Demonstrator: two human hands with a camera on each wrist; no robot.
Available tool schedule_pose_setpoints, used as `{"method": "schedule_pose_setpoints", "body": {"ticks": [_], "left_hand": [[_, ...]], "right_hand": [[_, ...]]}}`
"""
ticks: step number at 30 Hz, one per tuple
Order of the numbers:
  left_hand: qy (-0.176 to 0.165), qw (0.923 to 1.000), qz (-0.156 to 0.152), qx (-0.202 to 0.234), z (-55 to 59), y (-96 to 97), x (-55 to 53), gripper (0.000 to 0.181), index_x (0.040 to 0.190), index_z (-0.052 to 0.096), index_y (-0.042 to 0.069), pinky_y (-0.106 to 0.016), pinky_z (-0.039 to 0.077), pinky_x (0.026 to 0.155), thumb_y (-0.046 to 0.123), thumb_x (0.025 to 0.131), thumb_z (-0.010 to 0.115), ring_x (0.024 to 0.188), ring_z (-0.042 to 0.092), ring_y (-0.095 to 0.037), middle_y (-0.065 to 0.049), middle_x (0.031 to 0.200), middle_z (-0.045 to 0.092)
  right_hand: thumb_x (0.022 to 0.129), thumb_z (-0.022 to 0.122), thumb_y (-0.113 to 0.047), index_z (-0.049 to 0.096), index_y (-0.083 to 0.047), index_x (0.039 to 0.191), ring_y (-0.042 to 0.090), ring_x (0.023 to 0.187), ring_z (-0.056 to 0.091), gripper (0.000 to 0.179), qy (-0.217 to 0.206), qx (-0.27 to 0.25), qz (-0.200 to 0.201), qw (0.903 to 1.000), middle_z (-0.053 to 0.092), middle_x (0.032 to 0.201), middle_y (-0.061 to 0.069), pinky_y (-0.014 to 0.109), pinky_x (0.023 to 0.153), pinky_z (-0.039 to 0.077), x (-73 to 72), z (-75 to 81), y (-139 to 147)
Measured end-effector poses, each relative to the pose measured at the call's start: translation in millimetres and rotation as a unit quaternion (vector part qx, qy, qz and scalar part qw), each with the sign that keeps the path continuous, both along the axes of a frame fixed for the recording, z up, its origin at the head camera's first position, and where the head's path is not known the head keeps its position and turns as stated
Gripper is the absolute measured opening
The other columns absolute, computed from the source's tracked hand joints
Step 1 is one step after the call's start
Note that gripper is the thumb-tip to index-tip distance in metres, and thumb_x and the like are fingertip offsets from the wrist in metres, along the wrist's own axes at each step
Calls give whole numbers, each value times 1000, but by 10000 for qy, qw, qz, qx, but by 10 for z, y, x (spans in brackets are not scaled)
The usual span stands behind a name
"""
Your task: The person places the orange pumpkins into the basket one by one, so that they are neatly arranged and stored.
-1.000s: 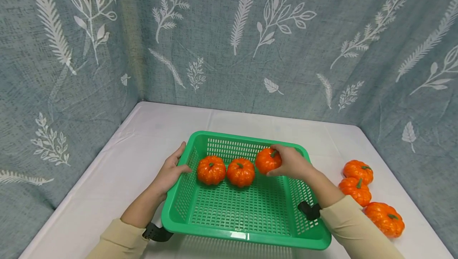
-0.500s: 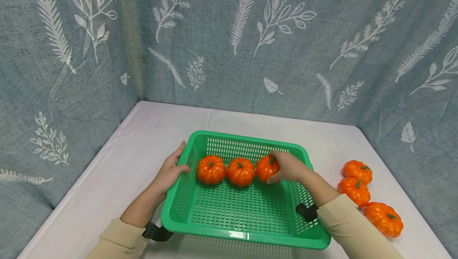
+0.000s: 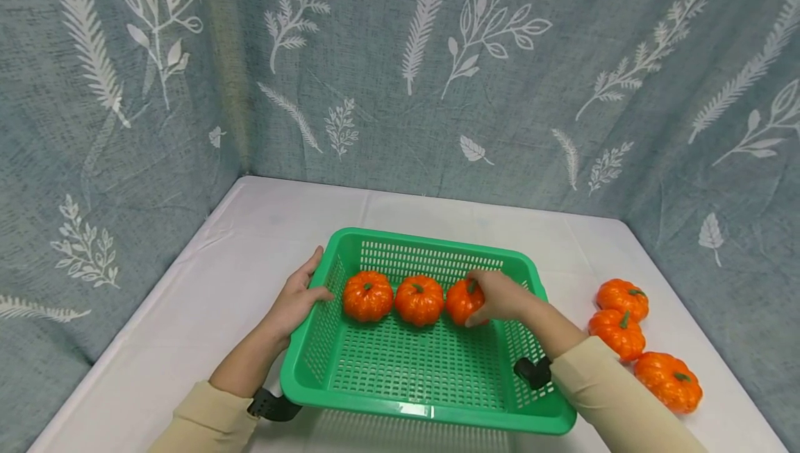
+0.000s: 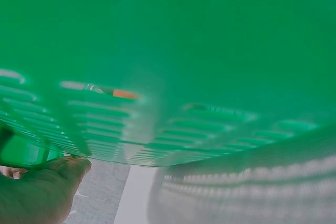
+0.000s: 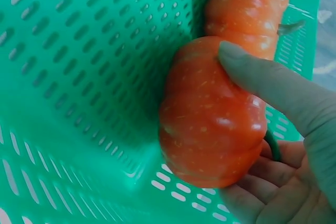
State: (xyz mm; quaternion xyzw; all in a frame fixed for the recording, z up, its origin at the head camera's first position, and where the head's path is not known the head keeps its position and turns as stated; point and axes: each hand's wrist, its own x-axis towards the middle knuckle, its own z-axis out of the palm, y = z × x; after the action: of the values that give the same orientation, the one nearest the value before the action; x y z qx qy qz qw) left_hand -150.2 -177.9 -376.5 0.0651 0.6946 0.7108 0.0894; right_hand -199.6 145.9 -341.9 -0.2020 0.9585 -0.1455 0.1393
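A green plastic basket (image 3: pixel 412 408) with slotted walls stands on the table. My left hand (image 3: pixel 296 303) grips its left rim, thumb over the edge and fingers along the outside. In the left wrist view the basket wall fills most of the frame, with part of the hand (image 4: pixel 50 190) at the lower left. My right hand (image 3: pixel 503 297) holds a small orange pumpkin (image 5: pixel 212 119) inside the basket, thumb on one side and fingers on the other. The pumpkin sits at the right end of a row, beside a middle pumpkin (image 3: pixel 419 300) and a left pumpkin (image 3: pixel 367 297).
Three more orange pumpkins lie on the white-covered table (image 3: pixel 281 210) to the right: a far one (image 3: pixel 621 299), a middle one (image 3: pixel 615 333) and a near one (image 3: pixel 667 380). A blue-grey curtain (image 3: pixel 387 140) with white leaf prints hangs behind the table and at both sides.
My right hand has lowered the pumpkin into the basket, down into line with the other two. The left hand has stayed on the rim.
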Motion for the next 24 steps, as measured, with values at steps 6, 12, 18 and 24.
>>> {"method": "schedule_pose_setpoints", "body": {"ticks": [6, 12, 18, 24], "left_hand": [[4, 10000, 21, -15, -24, 4, -17, 87, 147, -9, 10, -43, 46, 92, -7, 80, 43, 135, 21, -35, -13, 153, 3], [49, 10000, -12, -42, -4, -2, -8, 87, 147, -10, 11, -43, 46, 93, -7, 80, 44, 136, 20, -36, -13, 153, 1], [74, 9999, -9, -82, -2, -2, -9, 86, 147, -9, 10, -42, 47, 92, -7, 81, 44, 136, 21, -36, -13, 153, 1], [98, 9999, -9, -107, -14, 4, -18, 86, 146, -9, 9, -43, 45, 94, -7, 81, 44, 136, 19, -36, -13, 153, 0]], "right_hand": [[62, 83, -18, 49, 7, 123, 27, 104, 55, 73, -20, 60, 82, 9999, 59, 112, 15, 41, 90, 49, -12, -32, -18], [61, 83, -15, 49, 8, 123, 29, 106, 54, 75, 45, 162, 137, 9998, 58, 114, 16, 41, 92, 48, -3, -40, -7], [58, 85, -14, 51, 10, 120, 31, 106, 53, 75, 316, 372, 281, 9984, 58, 111, 17, 41, 92, 48, 4, -61, -7], [59, 84, -11, 50, 11, 121, 32, 107, 53, 73, 366, 444, 304, 9979, 57, 112, 17, 42, 93, 47, 1, -70, -9]]}}
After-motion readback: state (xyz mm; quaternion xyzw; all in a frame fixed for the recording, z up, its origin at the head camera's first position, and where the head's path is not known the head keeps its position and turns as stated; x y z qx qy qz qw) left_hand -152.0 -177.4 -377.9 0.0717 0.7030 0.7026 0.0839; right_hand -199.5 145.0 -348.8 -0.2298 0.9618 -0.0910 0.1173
